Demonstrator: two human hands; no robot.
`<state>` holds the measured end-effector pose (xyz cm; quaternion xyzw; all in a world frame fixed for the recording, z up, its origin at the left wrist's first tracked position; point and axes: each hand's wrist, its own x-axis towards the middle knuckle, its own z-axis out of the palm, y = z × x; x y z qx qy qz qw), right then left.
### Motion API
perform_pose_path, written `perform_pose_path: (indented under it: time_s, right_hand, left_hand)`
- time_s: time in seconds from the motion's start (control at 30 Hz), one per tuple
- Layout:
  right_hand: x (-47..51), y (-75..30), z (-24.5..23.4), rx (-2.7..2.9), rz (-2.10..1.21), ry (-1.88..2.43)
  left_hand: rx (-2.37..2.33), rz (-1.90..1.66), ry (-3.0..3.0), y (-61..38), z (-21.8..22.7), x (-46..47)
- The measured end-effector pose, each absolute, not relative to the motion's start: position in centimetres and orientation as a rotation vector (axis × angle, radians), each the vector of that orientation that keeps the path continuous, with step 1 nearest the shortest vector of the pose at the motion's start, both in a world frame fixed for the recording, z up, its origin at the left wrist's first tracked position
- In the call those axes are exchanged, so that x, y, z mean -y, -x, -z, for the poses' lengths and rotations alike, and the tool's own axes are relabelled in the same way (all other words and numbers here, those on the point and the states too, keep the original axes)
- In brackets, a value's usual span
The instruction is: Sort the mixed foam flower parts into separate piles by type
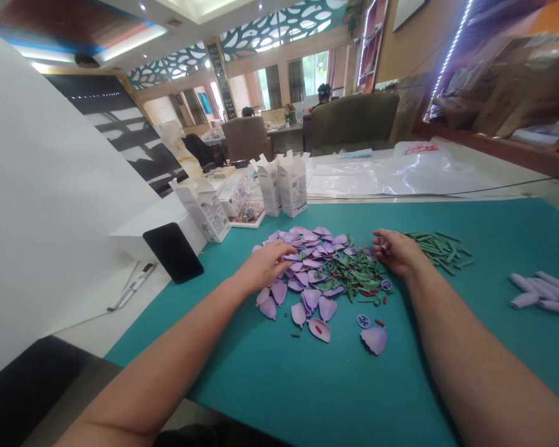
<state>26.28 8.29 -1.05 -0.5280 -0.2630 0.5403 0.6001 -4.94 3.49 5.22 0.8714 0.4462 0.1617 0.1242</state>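
A heap of light purple plastic petals lies on a teal mat, mixed on its right with small green plastic leaves and stem parts and tiny red pieces. Over the left side of the petals is my left hand, its fingers loosely bent and apart, with nothing visible in them. My right hand is at the right edge of the heap, fingers curled around a small purple piece, mostly hidden. Nearer to me lie a single petal and a purple spoked ring.
Green sticks lie beyond my right hand, and purple spindle-shaped parts at the far right. White boxes stand behind the heap. A black phone-like slab leans at the left near pens. People sit in the background.
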Motion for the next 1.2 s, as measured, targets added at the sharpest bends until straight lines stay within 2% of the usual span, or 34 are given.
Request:
perform_pose_path:
  time_s: [0.27,0.53,0.73,0.93,1.03,1.2]
  right_hand:
    - [-8.5,-26.4,1.3,0.623,-1.239,1.239]
    - [-8.7,-26.5,1.7,0.644,-1.242,1.225]
    - [-8.8,-26.4,1.6,0.638,-1.243,1.251]
    - [-8.8,-26.5,1.8,0.66,-1.24,1.237]
    - [-8.7,-26.5,1.8,0.665,-1.239,1.24]
    - [-8.6,-26.5,1.6,0.649,-1.249,1.243]
  left_hand:
    - [-1.588,-0.478,-2.474,6.6,-5.3,-6.1]
    - [-1.244,-0.277,-2.69,4.8,-2.5,-5.9]
    - [-1.091,-0.288,-2.591,5.7,-3.0,-3.8]
    - [-1.388,-0.51,-2.48,6.6,-4.4,-7.6]
    - [-1.48,-0.404,-2.536,6.0,-4.0,-10.0]
    - [-1.361,-0.291,-2.588,3.9,-2.3,-10.6]
